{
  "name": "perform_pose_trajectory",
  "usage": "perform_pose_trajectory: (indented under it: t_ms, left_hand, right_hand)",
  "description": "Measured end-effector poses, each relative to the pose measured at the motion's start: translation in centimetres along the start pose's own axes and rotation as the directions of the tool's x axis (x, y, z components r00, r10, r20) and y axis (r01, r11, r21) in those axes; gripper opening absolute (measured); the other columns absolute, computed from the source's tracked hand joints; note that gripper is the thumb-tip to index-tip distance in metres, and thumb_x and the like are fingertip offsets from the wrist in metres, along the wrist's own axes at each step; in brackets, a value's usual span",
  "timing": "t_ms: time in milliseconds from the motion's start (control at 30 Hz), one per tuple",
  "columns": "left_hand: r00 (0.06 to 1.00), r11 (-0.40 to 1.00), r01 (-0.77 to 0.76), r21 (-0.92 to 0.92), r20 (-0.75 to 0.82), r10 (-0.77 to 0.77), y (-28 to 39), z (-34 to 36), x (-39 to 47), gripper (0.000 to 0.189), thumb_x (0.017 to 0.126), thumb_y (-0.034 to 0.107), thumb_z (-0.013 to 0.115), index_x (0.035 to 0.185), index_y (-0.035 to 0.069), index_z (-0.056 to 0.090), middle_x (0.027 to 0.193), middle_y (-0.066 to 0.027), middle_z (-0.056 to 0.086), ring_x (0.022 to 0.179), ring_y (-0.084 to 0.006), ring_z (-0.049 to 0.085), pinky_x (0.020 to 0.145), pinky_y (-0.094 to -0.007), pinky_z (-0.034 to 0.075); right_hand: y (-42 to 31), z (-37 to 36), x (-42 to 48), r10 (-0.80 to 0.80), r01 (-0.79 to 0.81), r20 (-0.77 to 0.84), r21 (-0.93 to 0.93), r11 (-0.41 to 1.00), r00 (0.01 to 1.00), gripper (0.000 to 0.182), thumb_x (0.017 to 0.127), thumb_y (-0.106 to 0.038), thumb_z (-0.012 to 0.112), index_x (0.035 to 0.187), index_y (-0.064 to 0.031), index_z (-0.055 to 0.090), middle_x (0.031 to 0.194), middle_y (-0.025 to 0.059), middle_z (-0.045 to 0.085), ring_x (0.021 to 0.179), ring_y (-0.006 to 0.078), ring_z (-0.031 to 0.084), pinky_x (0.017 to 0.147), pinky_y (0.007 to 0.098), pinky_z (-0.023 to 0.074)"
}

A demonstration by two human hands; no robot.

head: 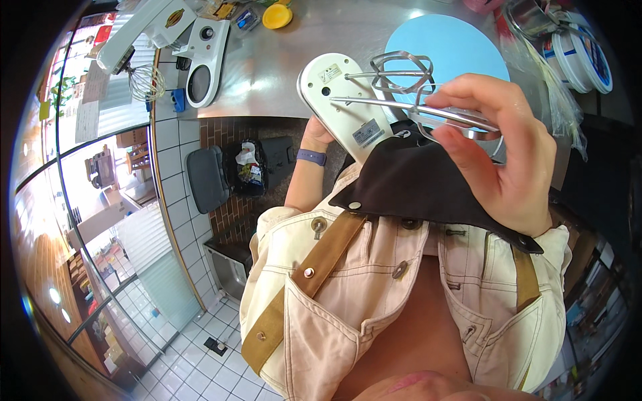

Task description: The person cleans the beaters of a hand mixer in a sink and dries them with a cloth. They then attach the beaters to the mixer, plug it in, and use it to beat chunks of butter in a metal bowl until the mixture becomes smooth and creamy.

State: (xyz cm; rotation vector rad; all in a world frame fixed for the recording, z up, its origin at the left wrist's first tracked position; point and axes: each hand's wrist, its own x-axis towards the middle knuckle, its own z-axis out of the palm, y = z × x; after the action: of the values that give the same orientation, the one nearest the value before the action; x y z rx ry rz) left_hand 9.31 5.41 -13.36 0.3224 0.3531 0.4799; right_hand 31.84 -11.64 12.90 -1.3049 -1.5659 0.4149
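Observation:
A white electric hand mixer [346, 108] is held up above the counter's front edge, its underside with rating labels facing me. My left hand [318, 134] grips it from behind, the fingers mostly hidden by the mixer body. Two metal beaters point to the right from the mixer. The farther beater [401, 72] stands in front of a light-blue round mat [446, 45]. On the nearer beater [421, 109] the thumb and fingers of my right hand [501, 135] are closed, around its wire loops. Whether this beater is fully seated cannot be told.
A stand mixer with a wire whisk [145, 82] stands at the left end of the steel counter [271, 65], near a yellow lid [277, 16]. White tubs [577, 60], a metal pot [526, 17] and plastic bags [551, 90] are at the right. An open bin [251, 168] stands below the counter.

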Motion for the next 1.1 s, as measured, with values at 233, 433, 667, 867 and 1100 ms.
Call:
perform_pose_trajectory:
  t_ms: [233, 433, 667, 867, 1100]
  left_hand:
    - [0.999, 0.998, 0.032, 0.056, -0.01, -0.031, 0.0, 0.7, 0.2, 0.068, 0.089, 0.038, 0.062, 0.143, 0.006, 0.037, 0.139, -0.0177, 0.048, 0.125, -0.0321, 0.051, 0.103, -0.049, 0.045]
    - [1.0, 0.998, 0.026, 0.049, -0.003, -0.026, -0.1, 0.2, 0.0, 0.068, 0.089, 0.04, 0.061, 0.143, 0.007, 0.037, 0.14, -0.0173, 0.047, 0.126, -0.0318, 0.05, 0.104, -0.0488, 0.044]
    - [0.999, 0.997, 0.031, 0.065, 0.015, -0.032, 0.0, 0.6, 0.0, 0.067, 0.09, 0.041, 0.06, 0.144, 0.008, 0.037, 0.141, -0.0168, 0.046, 0.126, -0.0314, 0.049, 0.104, -0.0486, 0.044]
    - [0.993, 0.99, 0.074, 0.12, 0.083, -0.084, 0.9, 3.7, 0.0, 0.067, 0.09, 0.042, 0.06, 0.144, 0.009, 0.036, 0.142, -0.0163, 0.046, 0.127, -0.0311, 0.049, 0.105, -0.0484, 0.043]
    - [0.984, 0.98, 0.116, 0.161, 0.119, -0.136, 1.8, 7.5, 0.0, 0.067, 0.091, 0.044, 0.059, 0.144, 0.01, 0.036, 0.142, -0.0158, 0.045, 0.128, -0.0308, 0.048, 0.106, -0.0483, 0.043]
  right_hand:
    - [0.4, 1.9, 1.0, -0.085, 0.089, 0.032, -0.121, 0.989, 0.996, 0.048, 0.079, -0.004, 0.075, 0.12, 0.0011, 0.051, 0.109, 0.0135, 0.065, 0.089, 0.0226, 0.068, 0.071, 0.0293, 0.0556]
    - [1.5, 2.6, 1.2, -0.193, 0.202, 0.07, -0.159, 0.966, 0.979, 0.057, 0.072, -0.003, 0.08, 0.121, 0.0001, 0.051, 0.106, 0.0121, 0.065, 0.085, 0.0243, 0.068, 0.069, 0.0299, 0.0548]
    - [1.3, 2.6, 1.7, -0.215, 0.236, 0.126, -0.186, 0.954, 0.968, 0.053, 0.069, -0.005, 0.081, 0.115, -0.0006, 0.056, 0.104, 0.0116, 0.066, 0.082, 0.0271, 0.067, 0.068, 0.0314, 0.0531]
    - [0.7, 2.4, 3.6, -0.256, 0.334, 0.234, -0.41, 0.849, 0.938, 0.042, 0.069, -0.017, 0.078, 0.105, -0.0033, 0.061, 0.098, 0.0093, 0.065, 0.087, 0.0271, 0.064, 0.077, 0.0346, 0.0508]
    - [2.6, 1.6, 7.0, -0.477, 0.616, 0.396, -0.416, 0.669, 0.785, 0.019, 0.074, -0.015, 0.063, 0.091, -0.0059, 0.061, 0.084, 0.0031, 0.06, 0.093, 0.0181, 0.057, 0.083, 0.0352, 0.0399]
